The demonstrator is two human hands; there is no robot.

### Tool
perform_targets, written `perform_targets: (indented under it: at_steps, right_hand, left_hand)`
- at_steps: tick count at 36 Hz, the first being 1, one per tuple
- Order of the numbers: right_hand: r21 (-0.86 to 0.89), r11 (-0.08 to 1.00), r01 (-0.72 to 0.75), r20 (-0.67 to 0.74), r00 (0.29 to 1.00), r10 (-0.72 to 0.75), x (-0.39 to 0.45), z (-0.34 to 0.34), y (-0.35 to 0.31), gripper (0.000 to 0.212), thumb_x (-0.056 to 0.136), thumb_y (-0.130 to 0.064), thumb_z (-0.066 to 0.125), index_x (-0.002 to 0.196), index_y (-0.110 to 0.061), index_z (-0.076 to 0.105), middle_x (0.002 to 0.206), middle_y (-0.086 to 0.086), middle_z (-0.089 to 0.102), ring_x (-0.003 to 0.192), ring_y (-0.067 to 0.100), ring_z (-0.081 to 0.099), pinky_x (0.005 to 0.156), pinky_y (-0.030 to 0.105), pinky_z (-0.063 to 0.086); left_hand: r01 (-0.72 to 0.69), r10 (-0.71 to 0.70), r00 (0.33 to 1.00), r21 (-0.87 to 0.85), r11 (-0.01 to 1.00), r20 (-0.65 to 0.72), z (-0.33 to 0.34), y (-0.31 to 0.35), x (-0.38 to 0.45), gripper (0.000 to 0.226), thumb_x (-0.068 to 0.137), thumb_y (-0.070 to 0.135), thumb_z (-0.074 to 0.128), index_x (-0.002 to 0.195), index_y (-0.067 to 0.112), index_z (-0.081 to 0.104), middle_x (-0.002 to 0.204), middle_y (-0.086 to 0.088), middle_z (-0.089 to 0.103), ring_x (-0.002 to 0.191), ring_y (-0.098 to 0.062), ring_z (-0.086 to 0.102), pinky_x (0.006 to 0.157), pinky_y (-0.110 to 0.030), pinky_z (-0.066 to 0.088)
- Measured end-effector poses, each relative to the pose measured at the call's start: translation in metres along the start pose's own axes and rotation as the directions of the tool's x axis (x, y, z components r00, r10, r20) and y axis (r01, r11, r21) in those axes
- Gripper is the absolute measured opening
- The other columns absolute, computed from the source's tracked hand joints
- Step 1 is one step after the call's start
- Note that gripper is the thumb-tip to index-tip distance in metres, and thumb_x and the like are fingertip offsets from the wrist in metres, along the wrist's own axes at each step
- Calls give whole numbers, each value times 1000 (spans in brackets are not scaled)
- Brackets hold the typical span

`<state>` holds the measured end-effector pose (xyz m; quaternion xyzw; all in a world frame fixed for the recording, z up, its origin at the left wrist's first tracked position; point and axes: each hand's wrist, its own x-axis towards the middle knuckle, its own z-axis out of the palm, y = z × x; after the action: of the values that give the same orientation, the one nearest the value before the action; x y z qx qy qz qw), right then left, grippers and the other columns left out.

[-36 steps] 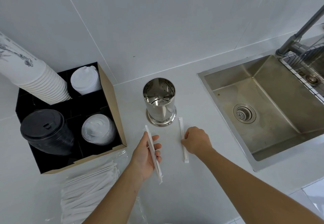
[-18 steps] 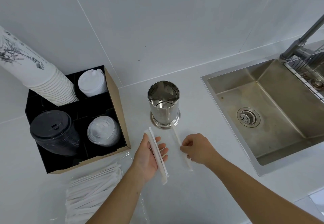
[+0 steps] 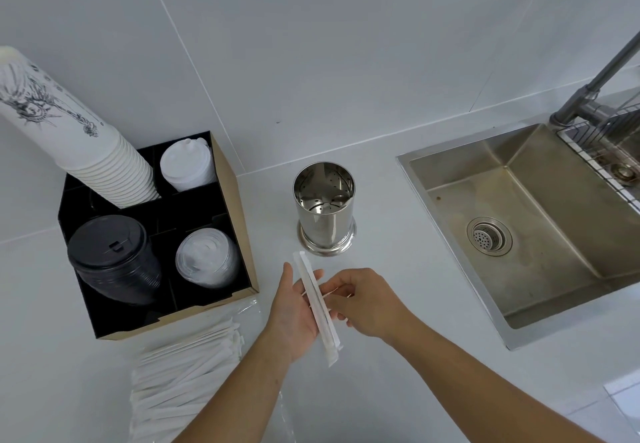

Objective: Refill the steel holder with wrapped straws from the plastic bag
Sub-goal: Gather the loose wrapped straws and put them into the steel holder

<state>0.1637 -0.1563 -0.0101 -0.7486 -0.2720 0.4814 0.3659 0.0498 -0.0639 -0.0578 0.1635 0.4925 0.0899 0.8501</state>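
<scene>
White wrapped straw [image 3: 317,307] held in left hand [image 3: 292,314]; right hand [image 3: 367,300] pinches a second straw [image 3: 329,292].

You have only one view, from the wide-angle camera on your head. It faces forward and steeply down on the worktop [image 3: 346,408], near enough that your left hand [image 3: 294,314] and right hand [image 3: 370,304] sit low in the centre, with the wall tiles [image 3: 311,44] at the top.
</scene>
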Motion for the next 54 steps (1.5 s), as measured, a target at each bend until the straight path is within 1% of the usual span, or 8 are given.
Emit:
perform_targets:
  at_steps: [14,19,22,26,35,41,48,54]
  right_hand:
    - [-85,996,-38,-87,996,31,3,-11,21,3,85,-24,67,86,-24,70,71,-5,67,58,7,64,54,18,52]
    - [-49,996,-78,-130,989,71,3,-6,28,20,88,-31,59,80,-16,69,77,3,68,64,11,60,61,28,54]
    - [82,985,-152,-107,981,161,-1,-2,31,37,93,-40,50,92,-7,67,77,3,63,63,11,58,59,26,53]
    - [318,911,-262,-3,961,277,-10,14,26,40,98,-47,39,95,-18,66,84,6,63,65,17,64,54,27,57]
    - [699,673,-243,-57,919,391,-11,31,11,34,101,-36,40,85,-9,53,66,7,49,45,14,44,42,25,40]
    - [813,572,-111,-57,962,268,-12,11,12,17,93,-12,63,78,-4,62,55,3,54,46,11,51,46,22,48]
    - [762,647,-24,-133,972,194,-15,-13,21,14,89,-2,66,75,-2,62,57,3,55,45,12,50,44,23,47]
    - [667,745,-24,-111,985,131,-15,-15,19,16,87,-2,66,73,-5,62,58,4,55,46,14,50,44,25,46]
  left_hand:
    - [-91,91,985,7,996,-144,7,1,-3,21,90,33,65,95,13,66,72,-6,58,69,-20,62,69,-37,53]
    - [-147,136,975,-50,988,-179,9,5,-3,20,90,33,65,86,15,59,58,-2,55,53,-16,57,64,-35,52]
    - [-199,174,965,-118,973,-194,13,8,-4,27,90,37,64,77,16,54,54,0,52,49,-15,52,62,-33,49]
    - [-290,236,936,-194,937,-262,26,10,-7,33,94,40,57,74,15,49,49,1,50,47,-15,51,61,-33,47]
    - [-416,412,841,69,907,-349,53,-14,-17,34,99,41,43,77,18,57,69,5,73,91,-17,64,90,-36,42]
    - [-414,418,865,78,907,-279,50,-12,-18,31,99,37,46,78,17,57,83,1,74,92,-15,63,80,-32,48]
    - [-474,473,804,92,876,-359,30,17,-22,15,91,30,59,102,20,63,78,2,71,77,-13,62,72,-30,47]
    - [-481,553,794,295,826,-252,37,14,-25,32,99,28,46,81,13,69,73,-4,71,66,-18,68,80,-37,50]
